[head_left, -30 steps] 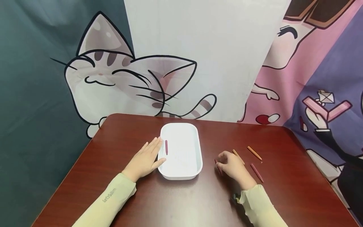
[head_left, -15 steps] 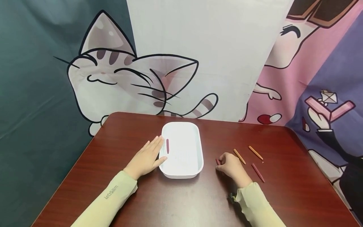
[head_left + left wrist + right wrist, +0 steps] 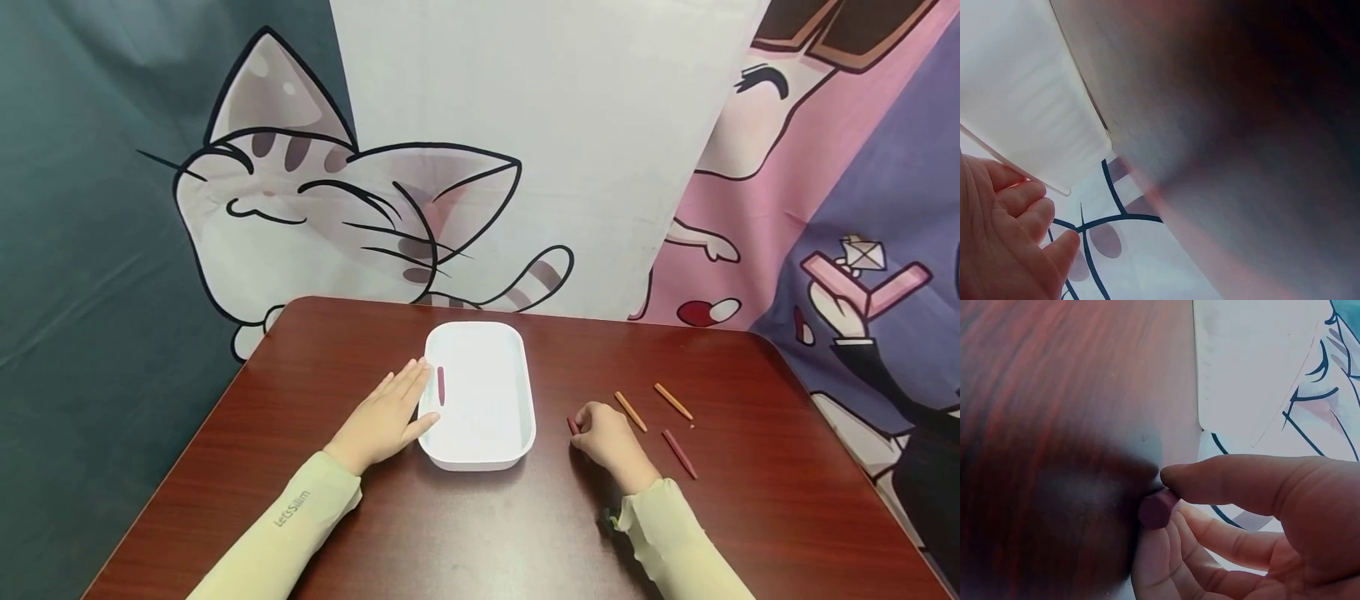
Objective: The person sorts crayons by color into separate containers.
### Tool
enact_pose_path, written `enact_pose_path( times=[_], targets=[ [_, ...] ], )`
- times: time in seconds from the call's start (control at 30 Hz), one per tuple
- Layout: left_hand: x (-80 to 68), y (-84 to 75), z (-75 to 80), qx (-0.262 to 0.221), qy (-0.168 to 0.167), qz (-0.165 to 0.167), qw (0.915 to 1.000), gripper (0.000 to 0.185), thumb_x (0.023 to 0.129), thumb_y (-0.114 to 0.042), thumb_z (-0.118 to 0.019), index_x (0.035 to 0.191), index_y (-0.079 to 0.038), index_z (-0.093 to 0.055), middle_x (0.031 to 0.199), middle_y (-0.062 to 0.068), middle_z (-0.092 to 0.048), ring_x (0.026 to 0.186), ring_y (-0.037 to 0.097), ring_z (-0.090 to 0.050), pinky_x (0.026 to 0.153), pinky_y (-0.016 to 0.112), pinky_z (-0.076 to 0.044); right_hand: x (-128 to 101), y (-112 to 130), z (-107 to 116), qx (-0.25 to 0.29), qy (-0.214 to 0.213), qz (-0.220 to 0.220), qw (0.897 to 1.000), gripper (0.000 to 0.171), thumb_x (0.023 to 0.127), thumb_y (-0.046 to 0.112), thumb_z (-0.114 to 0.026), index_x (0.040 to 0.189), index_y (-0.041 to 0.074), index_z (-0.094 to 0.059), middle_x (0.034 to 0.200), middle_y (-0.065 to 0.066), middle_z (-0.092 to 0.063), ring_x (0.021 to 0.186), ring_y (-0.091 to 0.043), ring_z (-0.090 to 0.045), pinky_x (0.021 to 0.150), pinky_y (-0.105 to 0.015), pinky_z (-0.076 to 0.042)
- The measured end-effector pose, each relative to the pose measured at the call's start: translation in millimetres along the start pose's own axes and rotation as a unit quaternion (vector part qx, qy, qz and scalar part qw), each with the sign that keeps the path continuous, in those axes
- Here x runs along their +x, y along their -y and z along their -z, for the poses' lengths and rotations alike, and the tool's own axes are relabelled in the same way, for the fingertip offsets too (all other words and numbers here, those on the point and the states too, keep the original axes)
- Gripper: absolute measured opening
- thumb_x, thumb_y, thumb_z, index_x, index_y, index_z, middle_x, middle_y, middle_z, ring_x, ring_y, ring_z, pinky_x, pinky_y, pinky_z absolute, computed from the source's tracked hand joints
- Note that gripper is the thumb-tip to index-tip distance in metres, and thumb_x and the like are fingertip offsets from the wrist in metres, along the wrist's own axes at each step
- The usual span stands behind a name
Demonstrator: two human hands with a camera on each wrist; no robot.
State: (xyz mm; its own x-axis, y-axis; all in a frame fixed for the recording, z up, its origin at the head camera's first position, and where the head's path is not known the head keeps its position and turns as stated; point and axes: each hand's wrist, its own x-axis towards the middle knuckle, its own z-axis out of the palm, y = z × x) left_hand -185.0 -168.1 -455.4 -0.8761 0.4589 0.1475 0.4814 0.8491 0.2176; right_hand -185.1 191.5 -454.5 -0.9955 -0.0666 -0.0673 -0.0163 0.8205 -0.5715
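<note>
Beside the white tray (image 3: 480, 467), my left hand (image 3: 378, 421) lies with straight fingers, their tips and thumb on its left rim. In the left wrist view, the fingers (image 3: 1032, 203) of that hand reach to the tray's edge. A dark red crayon (image 3: 441, 386) lies inside the tray, along its left side. To the right of the tray, my right hand (image 3: 611, 437) pinches another dark red crayon (image 3: 1155, 511) between thumb and fingers, close over the table. Its six-sided end shows in the right wrist view, while the hand hides most of it from the head view.
Right of my right hand lie two orange crayons (image 3: 632, 412) and a red crayon (image 3: 679, 454) on the brown table (image 3: 480, 542). A tiny crumb (image 3: 693, 427) sits near them. Behind the table hangs a printed cloth (image 3: 525, 108) with a cartoon cat.
My right thumb and fingers have closed on the dark red crayon beside the tray, and more of it is now covered. The left hand stays at the tray's rim.
</note>
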Motion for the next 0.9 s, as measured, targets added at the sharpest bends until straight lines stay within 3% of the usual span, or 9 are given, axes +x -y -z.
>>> enact_pose_path(
  times=[0.23,0.4,0.53,0.67,0.8,0.9],
  targets=[
    [1.1,-0.6,1.7,0.001,-0.001,-0.003,1.0000,0.080,0.102,-0.053,-0.049,0.158,0.001,-0.030,0.165,0.016,-0.026,0.154,0.031,-0.021,0.122,0.051,-0.023,0,-3,1,0.021,-0.010,0.008,1.000,0.014,0.077,0.001,-0.074,0.087,0.002,-0.064,0.075,-0.004,-0.064,0.067,-0.018,-0.059,0.063,-0.035,-0.051],
    [0.4,-0.2,0.8,0.001,-0.001,-0.004,1.0000,0.080,0.103,-0.052,-0.049,0.157,0.002,-0.030,0.165,0.017,-0.026,0.153,0.032,-0.021,0.122,0.052,-0.023,2,-6,1,0.107,-0.003,-0.005,0.994,0.012,0.080,-0.002,-0.067,0.092,-0.002,-0.064,0.072,-0.004,-0.062,0.057,-0.014,-0.059,0.055,-0.028,-0.049],
    [0.3,-0.4,1.4,-0.001,0.001,-0.003,1.0000,0.080,0.103,-0.053,-0.048,0.158,0.001,-0.029,0.165,0.016,-0.025,0.154,0.031,-0.021,0.122,0.051,-0.023,4,-5,3,0.226,0.015,-0.033,0.973,0.017,0.085,-0.005,-0.063,0.101,-0.009,-0.063,0.078,-0.007,-0.064,0.061,-0.015,-0.061,0.055,-0.025,-0.053],
    [0.0,-0.8,2.1,-0.003,0.001,-0.002,1.0000,0.080,0.103,-0.053,-0.049,0.158,0.001,-0.029,0.165,0.016,-0.025,0.154,0.031,-0.020,0.122,0.051,-0.022,6,0,7,0.334,0.037,-0.056,0.940,0.026,0.089,-0.005,-0.062,0.113,-0.014,-0.059,0.088,-0.012,-0.068,0.070,-0.017,-0.065,0.062,-0.029,-0.060],
    [-0.1,-0.9,2.5,-0.004,0.001,-0.001,1.0000,0.080,0.102,-0.053,-0.049,0.158,0.001,-0.029,0.166,0.016,-0.025,0.154,0.031,-0.020,0.122,0.051,-0.022,8,6,11,0.402,0.059,-0.065,0.912,0.035,0.093,-0.001,-0.062,0.123,-0.016,-0.054,0.098,-0.018,-0.071,0.076,-0.021,-0.069,0.069,-0.033,-0.062],
    [-0.1,-0.2,1.8,-0.003,0.000,-0.001,1.0000,0.080,0.103,-0.053,-0.048,0.158,0.002,-0.029,0.165,0.016,-0.025,0.154,0.031,-0.020,0.122,0.051,-0.022,9,11,14,0.426,0.069,-0.056,0.900,0.039,0.095,0.001,-0.061,0.129,-0.016,-0.051,0.102,-0.017,-0.071,0.082,-0.023,-0.071,0.073,-0.033,-0.061]
  ],
)
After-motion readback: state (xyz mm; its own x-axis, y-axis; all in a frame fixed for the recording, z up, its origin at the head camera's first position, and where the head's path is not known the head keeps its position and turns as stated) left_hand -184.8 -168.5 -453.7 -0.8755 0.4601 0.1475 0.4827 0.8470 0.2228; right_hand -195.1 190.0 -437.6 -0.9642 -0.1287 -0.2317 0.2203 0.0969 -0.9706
